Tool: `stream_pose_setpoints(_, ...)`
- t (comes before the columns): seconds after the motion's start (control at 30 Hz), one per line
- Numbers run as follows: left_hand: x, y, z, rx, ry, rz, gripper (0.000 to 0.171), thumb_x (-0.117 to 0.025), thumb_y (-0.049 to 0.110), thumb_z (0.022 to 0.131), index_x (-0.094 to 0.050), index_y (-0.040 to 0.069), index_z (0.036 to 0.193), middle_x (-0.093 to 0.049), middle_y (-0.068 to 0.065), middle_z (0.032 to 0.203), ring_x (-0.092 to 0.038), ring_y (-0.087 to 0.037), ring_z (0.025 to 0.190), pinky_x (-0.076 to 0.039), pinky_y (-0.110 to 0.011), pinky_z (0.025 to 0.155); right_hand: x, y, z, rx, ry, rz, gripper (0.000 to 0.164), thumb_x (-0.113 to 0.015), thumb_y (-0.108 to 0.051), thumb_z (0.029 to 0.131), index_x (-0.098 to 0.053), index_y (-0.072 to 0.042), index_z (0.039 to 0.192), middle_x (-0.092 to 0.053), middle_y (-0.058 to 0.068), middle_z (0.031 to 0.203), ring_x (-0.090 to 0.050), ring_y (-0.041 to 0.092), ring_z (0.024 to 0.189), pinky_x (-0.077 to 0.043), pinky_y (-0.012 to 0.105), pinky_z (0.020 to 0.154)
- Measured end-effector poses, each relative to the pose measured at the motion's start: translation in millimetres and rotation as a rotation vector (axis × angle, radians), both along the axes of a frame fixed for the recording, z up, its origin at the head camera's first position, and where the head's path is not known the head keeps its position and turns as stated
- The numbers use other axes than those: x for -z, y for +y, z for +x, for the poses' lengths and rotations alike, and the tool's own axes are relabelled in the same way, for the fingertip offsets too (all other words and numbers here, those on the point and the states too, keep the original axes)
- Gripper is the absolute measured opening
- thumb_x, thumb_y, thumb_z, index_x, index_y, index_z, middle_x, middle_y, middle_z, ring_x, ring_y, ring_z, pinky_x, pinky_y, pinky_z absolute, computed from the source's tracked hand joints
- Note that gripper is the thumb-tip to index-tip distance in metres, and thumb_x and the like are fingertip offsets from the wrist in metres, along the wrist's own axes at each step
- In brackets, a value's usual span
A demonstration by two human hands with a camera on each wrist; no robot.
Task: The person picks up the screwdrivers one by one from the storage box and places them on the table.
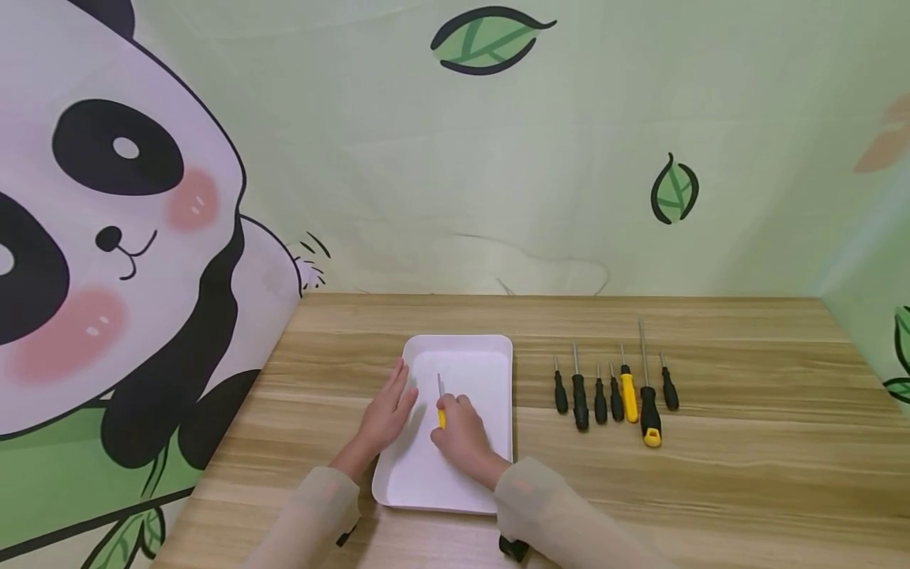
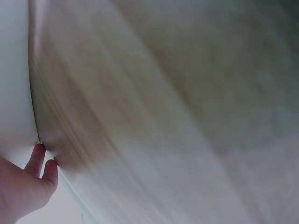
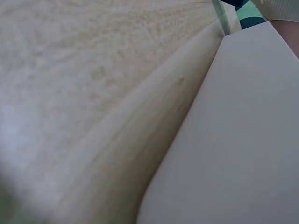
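Note:
A white tray [image 1: 444, 490] lies on the wooden table. Inside its outline my right hand [image 1: 465, 437] grips a screwdriver [image 1: 441, 419] by its yellow handle, the metal shaft pointing away from me. Most of the handle is hidden by my fingers. My left hand [image 1: 384, 412] rests at the tray's left edge with its fingers extended. In the left wrist view the fingertips of the left hand [image 2: 28, 186] show right at the tray's rim. The right wrist view has the tray's white side [image 3: 233, 130] but not the right hand's fingers.
Right of the tray, several screwdrivers lie in a row, among them a yellow one [image 1: 629, 395] and a long black one with a yellow end [image 1: 648, 415]. A wall cloth printed with a panda [image 1: 142, 229] and leaves rises behind the wooden table [image 1: 768, 442].

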State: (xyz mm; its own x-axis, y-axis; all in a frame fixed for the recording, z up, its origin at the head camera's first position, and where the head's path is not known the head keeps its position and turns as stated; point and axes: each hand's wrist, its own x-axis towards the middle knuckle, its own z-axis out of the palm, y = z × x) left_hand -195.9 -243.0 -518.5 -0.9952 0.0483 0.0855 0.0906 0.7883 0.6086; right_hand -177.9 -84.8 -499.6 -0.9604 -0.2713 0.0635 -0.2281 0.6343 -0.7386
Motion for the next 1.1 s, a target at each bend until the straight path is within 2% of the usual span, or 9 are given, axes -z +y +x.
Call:
stream_pose_setpoints(0.23, -0.5, -0.6, 0.4, -0.001, -0.022, -0.008, 0.055, -0.038, 0.033, 0.095, -0.026, 0.006, 0.141, -0.017, -0.005, 0.150, -0.027, -0.029, 0.134, -0.028, -0.050, 0.105, -3.1, 4.7, -0.2, 0.019, -0.006, -0.027, 0.035, -0.064, -0.005, 0.066, -0.058, -0.001, 0.101, -0.052, 0.009, 0.088, -0.047, 0.017, 0.071, -0.043, 0.028, 0.063)
stream_pose_setpoints(0.47, 0.0, -0.5, 0.9, 0.001, -0.031, 0.008, 0.055, -0.038, 0.034, 0.095, -0.025, 0.007, 0.141, -0.016, -0.004, 0.151, -0.026, -0.028, 0.135, -0.026, -0.049, 0.107, -9.4, 10.6, 0.8, 0.022, 0.035, -0.042, 0.035, -0.065, -0.005, 0.066, -0.059, -0.002, 0.101, -0.055, 0.009, 0.088, -0.047, 0.015, 0.070, -0.043, 0.025, 0.062)
stream_pose_setpoints(0.73, 0.6, -1.0, 0.6, 0.004, -0.020, 0.012, 0.055, -0.038, 0.034, 0.095, -0.025, 0.007, 0.141, -0.017, -0.004, 0.150, -0.027, -0.028, 0.134, -0.026, -0.048, 0.107, -19.4, 19.4, 2.1, 0.023, 0.061, -0.141, 0.033, -0.065, -0.002, 0.065, -0.061, -0.002, 0.098, -0.059, 0.011, 0.092, -0.056, 0.022, 0.082, -0.048, 0.030, 0.073)
stream_pose_setpoints(0.83, -0.2, -0.6, 0.8, 0.000, -0.028, 0.017, 0.055, -0.038, 0.034, 0.094, -0.025, 0.007, 0.141, -0.016, -0.003, 0.151, -0.026, -0.028, 0.134, -0.026, -0.049, 0.107, -20.8, 21.5, 2.3, 0.020, 0.070, -0.179, 0.032, -0.064, -0.001, 0.065, -0.062, -0.002, 0.097, -0.060, 0.012, 0.092, -0.055, 0.019, 0.072, -0.047, 0.024, 0.063)
stream_pose_setpoints(0.97, -1.4, 0.1, 1.1, -0.003, -0.043, 0.011, 0.056, -0.038, 0.034, 0.095, -0.024, 0.007, 0.141, -0.015, -0.003, 0.151, -0.026, -0.029, 0.134, -0.026, -0.049, 0.107, -22.9, 23.6, 2.9, 0.017, 0.062, -0.243, 0.033, -0.063, 0.001, 0.066, -0.061, -0.001, 0.099, -0.059, 0.012, 0.092, -0.045, 0.009, 0.059, -0.041, 0.015, 0.051)
stream_pose_setpoints(1.1, -1.8, 0.2, 1.5, -0.002, -0.046, 0.011, 0.056, -0.037, 0.035, 0.095, -0.023, 0.007, 0.142, -0.015, -0.003, 0.151, -0.026, -0.029, 0.134, -0.026, -0.050, 0.107, -27.0, 25.9, 4.1, 0.024, 0.014, -0.301, 0.034, -0.062, 0.002, 0.067, -0.061, -0.001, 0.101, -0.059, 0.013, 0.094, -0.044, 0.007, 0.060, -0.041, 0.014, 0.048)
